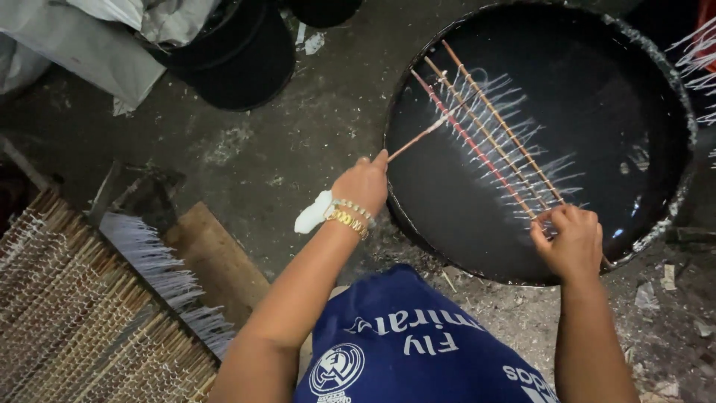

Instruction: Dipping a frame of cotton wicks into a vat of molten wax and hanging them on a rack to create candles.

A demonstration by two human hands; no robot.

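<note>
the sticks (488, 134), strung with white wicks, lie slantwise over the black basin (656, 67). the right hand (570, 242) pinches their near ends at the basin's near rim; the left hand (363, 186) pinches a single stick (418, 138) reaching in from the basin's left edge.

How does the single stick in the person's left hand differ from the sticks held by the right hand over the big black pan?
The single stick in the left hand is bare and lies crosswise, its tip poking among the strings. The three sticks gripped by the right hand lie parallel, reaching across the black pan, with rows of white strings hanging from them. One of the three looks reddish; the single one is pale brown. All are thin, straight and wooden-looking.
</note>
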